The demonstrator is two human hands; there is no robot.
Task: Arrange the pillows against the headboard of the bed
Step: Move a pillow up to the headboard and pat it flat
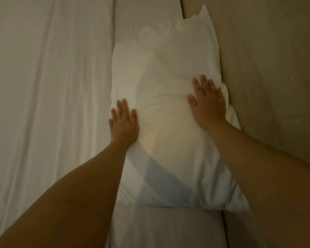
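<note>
A white pillow (168, 108) lies lengthwise on the bed, its right long edge against the beige headboard (268, 77). My left hand (123, 122) presses flat on the pillow's left edge, fingers spread and pointing away from me. My right hand (208, 102) lies flat on the pillow's right side close to the headboard, fingers apart. Neither hand grips the fabric. Both hands look slightly blurred.
A white sheet (48, 104) with long folds covers the mattress to the left of the pillow. A band of white bedding (165, 228) runs under the pillow along the headboard, toward me and beyond the pillow's far end. The light is dim.
</note>
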